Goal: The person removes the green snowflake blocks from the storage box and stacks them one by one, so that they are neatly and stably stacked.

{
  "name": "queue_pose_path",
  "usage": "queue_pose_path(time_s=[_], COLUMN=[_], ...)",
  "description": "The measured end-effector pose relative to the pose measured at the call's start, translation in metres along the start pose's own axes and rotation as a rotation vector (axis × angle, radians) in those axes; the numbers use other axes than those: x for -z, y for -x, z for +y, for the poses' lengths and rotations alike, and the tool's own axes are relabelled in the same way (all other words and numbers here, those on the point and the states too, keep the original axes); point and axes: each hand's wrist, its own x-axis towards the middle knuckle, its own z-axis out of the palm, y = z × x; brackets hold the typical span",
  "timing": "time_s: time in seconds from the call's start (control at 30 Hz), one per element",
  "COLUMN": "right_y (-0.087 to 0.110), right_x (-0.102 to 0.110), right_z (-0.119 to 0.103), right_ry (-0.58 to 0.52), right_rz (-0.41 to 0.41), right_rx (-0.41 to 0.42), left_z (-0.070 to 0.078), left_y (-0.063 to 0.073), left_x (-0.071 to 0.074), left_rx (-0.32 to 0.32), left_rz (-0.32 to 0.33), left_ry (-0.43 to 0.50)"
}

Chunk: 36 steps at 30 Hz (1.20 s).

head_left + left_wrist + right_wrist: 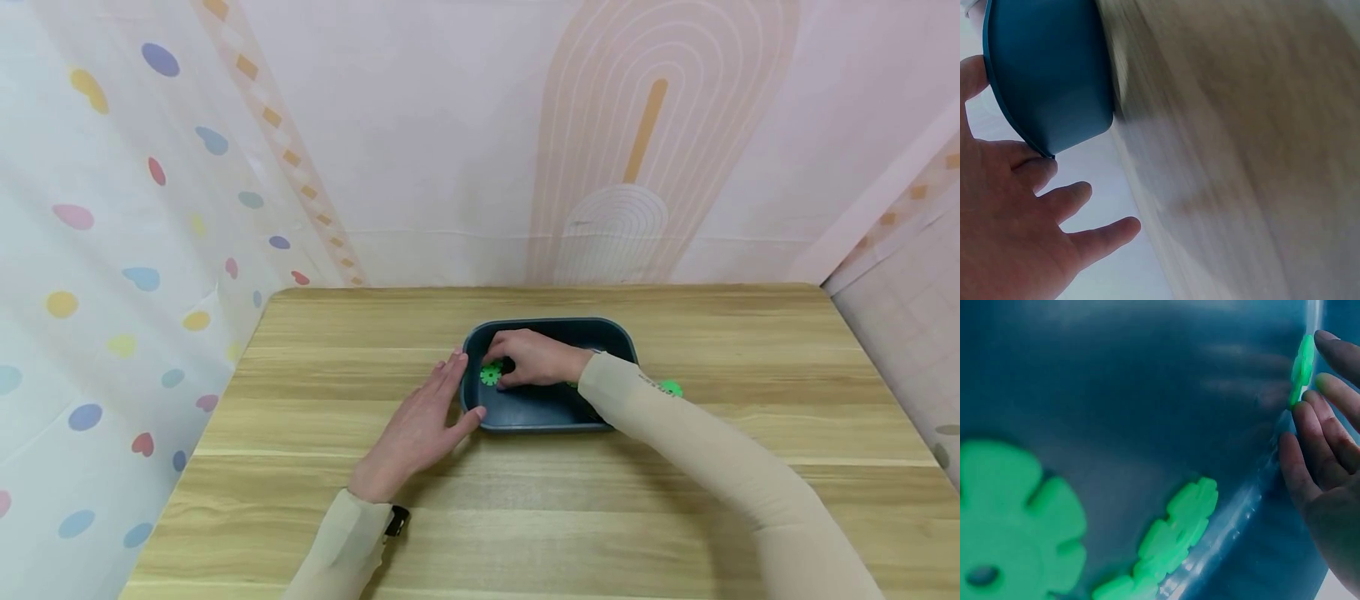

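A dark blue-green plastic tray stands on the wooden table. My left hand rests at its left end, fingertips at the rim and thumb on the front corner, fingers fairly straight. Inside the tray, my right hand reaches toward the left end, thumb and fingers apart around a green notched disc. In the right wrist view its fingertips are right beside an upright-looking green disc. Closer to that camera are a large green disc and several overlapping ones along the tray's edge.
Another green piece shows to the right of the tray, partly behind the right sleeve. The wooden table reaches back to a patterned curtain. A black band sits at the left wrist.
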Motion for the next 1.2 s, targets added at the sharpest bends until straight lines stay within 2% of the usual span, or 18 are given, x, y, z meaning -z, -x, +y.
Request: queue_pose_path(time_s=[1.0,1.2], right_y=[0.0001,0.001], right_x=[-0.003,-0.0013], right_z=[-0.0016,-0.0038], right_ry=[0.134,0.11], right_rz=[-0.011,0.001], right_rx=[0.02,0.011], left_z=[0.0005,0.0003], left_y=[-0.0003,0.0], left_x=[-0.0001,0.0003], left_rx=[-0.007,-0.005], left_rz=[0.001,0.004], left_ry=[-0.019,-0.019])
